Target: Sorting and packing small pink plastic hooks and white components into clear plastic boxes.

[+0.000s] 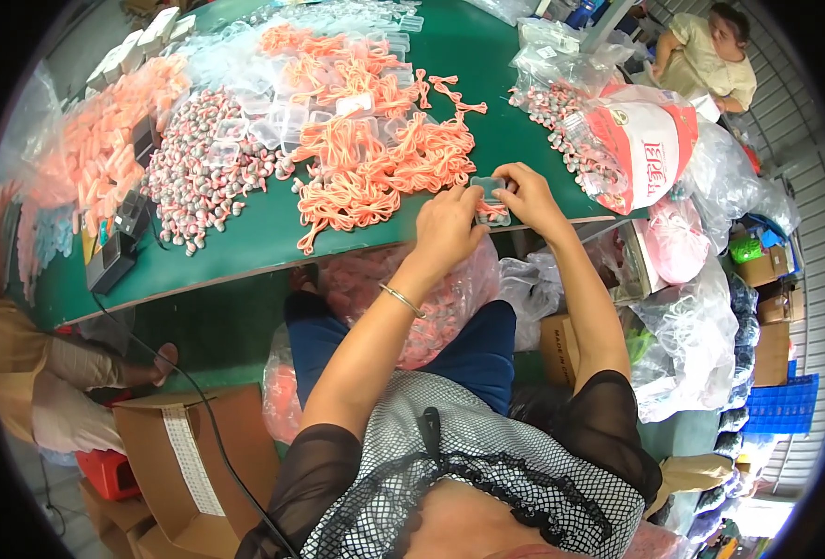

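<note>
Both my hands are at the front edge of the green table, closed on one small clear plastic box (492, 213) with orange and grey bits inside. My left hand (446, 225) grips its left side, and my right hand (530, 199) pinches it from the right, near the top. The fingers partly cover the box, so I cannot tell whether its lid is closed. Just left of my hands is a heap of looped orange cords (361, 186). Beyond it are more cords and many empty clear boxes (291, 121). Further left spreads a pile of small grey-and-pink rounded plugs (198, 168).
Orange pieces (105, 126) and a dark device (112, 261) with a trailing cable occupy the left. A red-and-white sack (650, 140) lies right, beside more plugs. Plastic bags lie under the table; an open carton (231, 447) stands lower left. A person (706, 61) sits far right.
</note>
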Demonstrator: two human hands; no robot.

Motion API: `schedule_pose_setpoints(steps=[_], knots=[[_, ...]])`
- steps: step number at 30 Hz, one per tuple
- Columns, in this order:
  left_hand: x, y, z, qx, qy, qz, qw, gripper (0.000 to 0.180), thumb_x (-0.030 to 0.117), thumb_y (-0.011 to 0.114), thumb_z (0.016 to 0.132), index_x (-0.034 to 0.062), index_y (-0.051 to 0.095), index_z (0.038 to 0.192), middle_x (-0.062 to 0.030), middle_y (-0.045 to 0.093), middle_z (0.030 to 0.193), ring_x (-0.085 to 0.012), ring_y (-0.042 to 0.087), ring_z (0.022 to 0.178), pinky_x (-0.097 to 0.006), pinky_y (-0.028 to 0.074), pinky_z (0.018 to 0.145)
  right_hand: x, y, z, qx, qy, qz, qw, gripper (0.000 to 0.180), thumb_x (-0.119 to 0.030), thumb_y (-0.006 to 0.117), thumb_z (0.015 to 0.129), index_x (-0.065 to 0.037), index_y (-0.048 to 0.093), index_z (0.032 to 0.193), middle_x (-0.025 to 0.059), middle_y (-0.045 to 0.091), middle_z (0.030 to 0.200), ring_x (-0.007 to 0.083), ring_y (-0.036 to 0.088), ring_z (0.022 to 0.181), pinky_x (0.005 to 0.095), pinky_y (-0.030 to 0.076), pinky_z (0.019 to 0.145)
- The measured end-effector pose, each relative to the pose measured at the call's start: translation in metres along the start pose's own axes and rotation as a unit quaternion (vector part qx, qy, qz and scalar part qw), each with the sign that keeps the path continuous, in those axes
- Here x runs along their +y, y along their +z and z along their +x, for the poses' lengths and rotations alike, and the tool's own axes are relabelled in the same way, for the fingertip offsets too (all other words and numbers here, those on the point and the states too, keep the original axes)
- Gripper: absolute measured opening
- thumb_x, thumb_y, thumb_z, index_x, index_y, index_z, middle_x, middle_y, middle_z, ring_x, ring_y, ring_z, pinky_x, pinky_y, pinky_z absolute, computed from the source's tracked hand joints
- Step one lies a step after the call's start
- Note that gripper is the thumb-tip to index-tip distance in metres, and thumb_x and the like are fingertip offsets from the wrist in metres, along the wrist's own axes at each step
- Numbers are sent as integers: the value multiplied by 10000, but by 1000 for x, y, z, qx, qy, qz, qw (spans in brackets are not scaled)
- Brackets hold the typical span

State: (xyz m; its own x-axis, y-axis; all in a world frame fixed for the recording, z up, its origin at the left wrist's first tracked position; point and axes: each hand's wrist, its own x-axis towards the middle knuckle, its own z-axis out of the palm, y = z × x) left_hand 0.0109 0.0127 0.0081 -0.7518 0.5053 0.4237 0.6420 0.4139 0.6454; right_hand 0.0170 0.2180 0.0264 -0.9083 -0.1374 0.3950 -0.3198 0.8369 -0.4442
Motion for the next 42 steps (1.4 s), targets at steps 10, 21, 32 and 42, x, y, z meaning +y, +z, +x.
schedule_pose_setpoints(steps=[10, 21, 32, 42], knots=[[0, 4, -4, 47, -27, -34, 998, 610, 164, 841, 671, 43, 528, 1181, -132, 653, 925, -335, 642, 917, -426, 501, 776, -28, -1, -29, 104, -28, 50, 993, 169, -21, 723, 800, -5, 644, 949, 118, 643, 881, 240, 649, 754, 341, 520, 671], [-2, 4, -3, 59, -60, -6, 996, 242, 218, 739, 768, 37, 695, 923, -142, 665, 875, -320, 653, 855, -446, 484, 734, -37, 27, -59, 214, -42, 17, 976, 215, 15, 736, 788, -9, 663, 989, 143, 683, 992, 288, 668, 903, 353, 552, 775], [9, 2, -6, 64, -105, -15, 992, 135, 195, 687, 780, 70, 726, 810, -115, 682, 770, -304, 663, 761, -447, 444, 683, -36, 31, -62, 233, -65, 17, 970, 216, 22, 743, 779, -8, 664, 978, 146, 684, 979, 293, 672, 907, 360, 554, 786], [10, 13, -5, 112, -129, -9, 985, 171, 237, 745, 783, 67, 746, 767, -105, 687, 683, -282, 670, 674, -417, 472, 685, -38, 33, -61, 249, -71, 18, 966, 228, 32, 752, 759, -10, 669, 967, 144, 681, 970, 298, 675, 915, 365, 555, 792]])
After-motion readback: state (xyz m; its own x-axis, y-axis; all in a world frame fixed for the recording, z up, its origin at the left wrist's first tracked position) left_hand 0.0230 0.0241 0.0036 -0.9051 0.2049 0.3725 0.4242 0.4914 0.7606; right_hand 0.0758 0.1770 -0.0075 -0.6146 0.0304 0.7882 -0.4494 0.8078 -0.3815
